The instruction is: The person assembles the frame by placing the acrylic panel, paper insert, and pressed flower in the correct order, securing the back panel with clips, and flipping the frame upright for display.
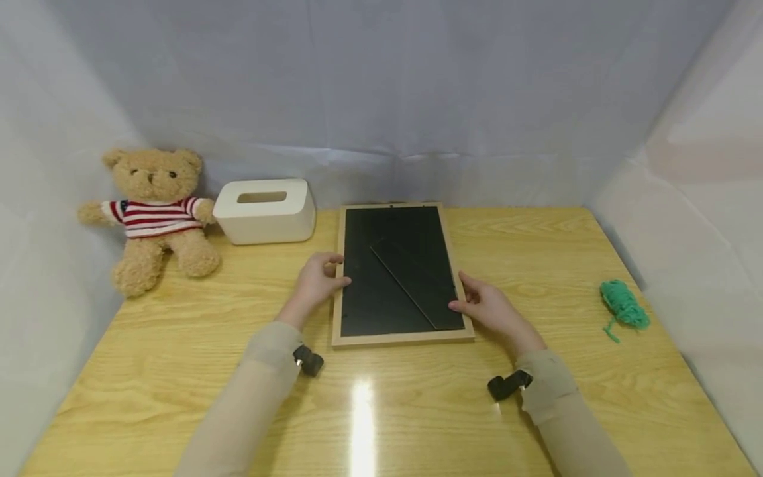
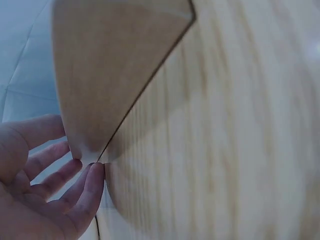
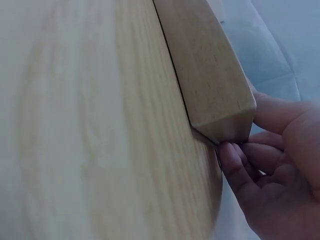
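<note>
A picture frame (image 1: pixel 401 340) with a light wooden border lies on the table, its black back (image 1: pixel 369 285) facing up. A slanted black stand flap (image 1: pixel 424 271) lies flat against that back. My left hand (image 1: pixel 312 281) grips the frame's left edge, thumb on the top side. On the right edge, lower down, my right hand (image 1: pixel 491 308) pinches the border between thumb and fingers. Both wrist views show the wooden side of the frame (image 2: pixel 110 65) up close, with fingertips at its lower edge.
A teddy bear (image 1: pixel 157 218) in a striped sweater sits at the back left, beside a white tissue box (image 1: pixel 265 222). Green yarn (image 1: pixel 624 305) lies near the table's right edge. A pale curtain (image 1: pixel 417 99) hangs behind the wooden table (image 1: pixel 441 397).
</note>
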`<state>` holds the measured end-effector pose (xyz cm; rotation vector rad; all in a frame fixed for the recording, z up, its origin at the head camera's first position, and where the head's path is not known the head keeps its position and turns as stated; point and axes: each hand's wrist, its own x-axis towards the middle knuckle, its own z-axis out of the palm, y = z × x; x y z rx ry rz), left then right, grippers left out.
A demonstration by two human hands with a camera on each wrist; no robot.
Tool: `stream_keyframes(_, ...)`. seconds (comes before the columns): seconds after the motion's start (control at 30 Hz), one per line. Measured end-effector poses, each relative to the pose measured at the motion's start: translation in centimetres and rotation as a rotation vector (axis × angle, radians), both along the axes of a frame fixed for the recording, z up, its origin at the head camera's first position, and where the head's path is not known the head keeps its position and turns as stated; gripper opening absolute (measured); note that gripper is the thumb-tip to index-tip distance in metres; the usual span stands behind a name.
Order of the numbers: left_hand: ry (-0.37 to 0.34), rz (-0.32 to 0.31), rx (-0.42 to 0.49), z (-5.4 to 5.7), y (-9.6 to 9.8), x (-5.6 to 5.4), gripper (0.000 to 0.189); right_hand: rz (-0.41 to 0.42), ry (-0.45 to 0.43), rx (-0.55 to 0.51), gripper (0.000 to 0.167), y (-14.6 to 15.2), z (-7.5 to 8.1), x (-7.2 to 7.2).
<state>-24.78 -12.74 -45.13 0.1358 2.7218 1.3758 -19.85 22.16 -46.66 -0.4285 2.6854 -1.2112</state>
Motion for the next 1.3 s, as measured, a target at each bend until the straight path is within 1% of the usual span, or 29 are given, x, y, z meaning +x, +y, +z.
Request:
stream_keyframes(0.07,-0.004,-0.006,-0.005,0.0,-0.1,0.0,0.047,0.020,-0.008,0.008,0.076,0.0,0.2,-0.1)
stream_keyframes(0.13,0.007,-0.027,-0.021,0.1,-0.1,0.0,0.047,0.035,-0.010,0.018,0.076,0.0,0.3,-0.1)
stream_keyframes(0.33,0.103,-0.117,-0.123,0.3,-0.1,-0.1,0.046,0.060,-0.027,0.021,0.076,0.1,0.6,-0.1)
stream_keyframes(0.4,0.134,-0.138,-0.169,0.4,0.0,-0.1,0.046,0.065,-0.031,0.022,0.076,0.1,0.7,0.0)
stream_keyframes(0.6,0.185,-0.204,-0.344,0.7,0.4,-0.3,0.043,0.075,-0.042,0.021,0.077,0.2,0.7,0.0)
stream_keyframes(0.7,0.195,-0.216,-0.419,0.9,0.7,-0.4,0.042,0.078,-0.038,0.033,0.078,0.2,0.6,0.0)
stream_keyframes(0.83,0.188,-0.216,-0.517,0.9,1.0,-0.4,0.044,0.080,-0.038,0.041,0.078,0.2,0.5,-0.1)
stream_keyframes(0.97,0.204,-0.232,-0.590,1.0,1.3,-0.3,0.046,0.079,-0.039,0.041,0.078,0.2,0.5,-0.1)
stream_keyframes(1.07,0.218,-0.245,-0.617,1.2,1.5,-0.2,0.046,0.076,-0.041,0.035,0.077,0.3,0.6,-0.1)
stream_keyframes(1.13,0.217,-0.245,-0.610,1.3,1.5,-0.2,0.044,0.075,-0.043,0.031,0.077,0.3,0.6,-0.1)
stream_keyframes(1.2,0.199,-0.233,-0.578,1.2,1.4,-0.2,0.042,0.075,-0.039,0.028,0.077,0.2,0.7,-0.1)
stream_keyframes(1.3,0.163,-0.212,-0.498,1.1,1.2,0.0,0.042,0.070,-0.042,0.022,0.077,0.2,0.7,0.0)
